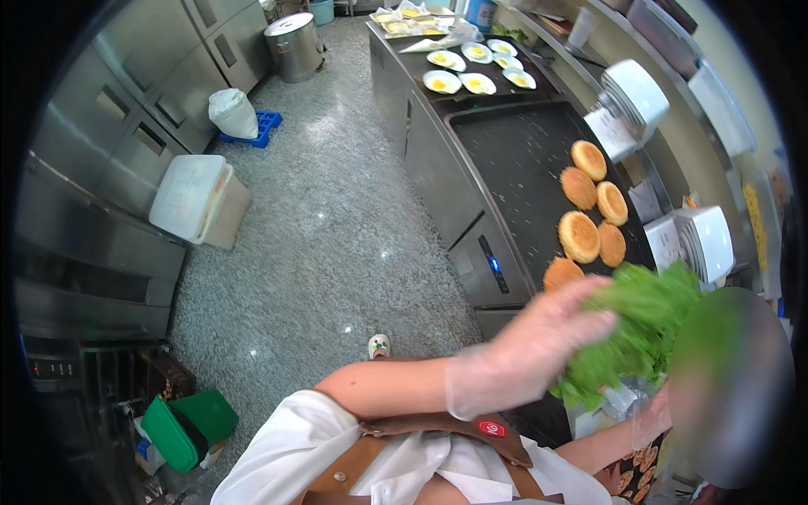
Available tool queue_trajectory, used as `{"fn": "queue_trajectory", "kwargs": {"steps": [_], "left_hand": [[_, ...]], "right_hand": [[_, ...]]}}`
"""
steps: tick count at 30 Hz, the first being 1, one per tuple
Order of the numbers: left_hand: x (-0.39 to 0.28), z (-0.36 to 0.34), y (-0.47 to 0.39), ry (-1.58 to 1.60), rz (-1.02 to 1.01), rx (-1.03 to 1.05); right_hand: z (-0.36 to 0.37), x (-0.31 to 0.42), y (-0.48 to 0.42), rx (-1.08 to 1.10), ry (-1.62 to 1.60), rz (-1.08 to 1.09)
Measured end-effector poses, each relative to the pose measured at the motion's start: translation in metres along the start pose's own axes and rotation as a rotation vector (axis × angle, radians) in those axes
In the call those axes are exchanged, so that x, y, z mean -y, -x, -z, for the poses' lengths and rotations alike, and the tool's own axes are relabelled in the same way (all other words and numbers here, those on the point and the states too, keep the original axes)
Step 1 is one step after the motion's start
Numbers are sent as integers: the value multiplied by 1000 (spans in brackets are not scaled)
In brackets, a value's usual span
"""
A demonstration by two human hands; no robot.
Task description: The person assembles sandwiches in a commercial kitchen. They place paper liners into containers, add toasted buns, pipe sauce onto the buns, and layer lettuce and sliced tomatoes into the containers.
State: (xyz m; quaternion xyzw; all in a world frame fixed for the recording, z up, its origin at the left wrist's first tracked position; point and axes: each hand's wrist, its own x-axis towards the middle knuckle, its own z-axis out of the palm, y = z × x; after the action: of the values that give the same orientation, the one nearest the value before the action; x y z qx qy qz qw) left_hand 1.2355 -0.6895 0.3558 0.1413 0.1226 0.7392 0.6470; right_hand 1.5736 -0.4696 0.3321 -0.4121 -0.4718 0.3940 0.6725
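My left hand [536, 334], in a clear plastic glove, reaches across to the right and grips a bunch of green leaf lettuce [656, 309]. The hand and leaves are slightly blurred. My right hand [653, 410], also gloved, is low at the right, beside the lower leaves and a clear plastic bag [622, 401]. Its fingers are largely hidden, so its grip cannot be made out. Just beyond the lettuce, several round bun halves [579, 237] lie along the right side of a black rimmed tray [505, 164], some golden-topped, others with the browned crumb up.
Fried eggs [478, 83] on small white dishes stand on the far counter. Stacked white dishes [637, 95] line the wall side. A blurred oval [732, 385] covers the right edge. Across the floor are a lidded plastic bin [189, 199], a white sack [233, 113] and a steel pot [293, 47].
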Motion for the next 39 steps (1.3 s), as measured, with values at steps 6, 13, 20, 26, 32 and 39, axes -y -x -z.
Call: {"fn": "queue_trajectory", "kwargs": {"steps": [6, 13, 20, 26, 32, 39], "left_hand": [[-157, 102, 76, -68, -401, -492], [-291, 245, 112, -61, -700, -843], [-464, 329, 101, -130, -803, -953], [-592, 372, 72, -325, -902, -1140], [-710, 461, 48, -312, -894, -1118], [-852, 554, 22, -294, -777, -1018]], "right_hand": [[-248, 12, 182, 423, -154, -220], [-451, -91, 281, 796, -124, -501], [-662, -207, 331, 922, -231, -600], [-852, -167, 387, 1042, -190, -12], [-1010, -254, 493, 1405, -110, 922], [-1063, -405, 439, 1168, 445, 272]]}}
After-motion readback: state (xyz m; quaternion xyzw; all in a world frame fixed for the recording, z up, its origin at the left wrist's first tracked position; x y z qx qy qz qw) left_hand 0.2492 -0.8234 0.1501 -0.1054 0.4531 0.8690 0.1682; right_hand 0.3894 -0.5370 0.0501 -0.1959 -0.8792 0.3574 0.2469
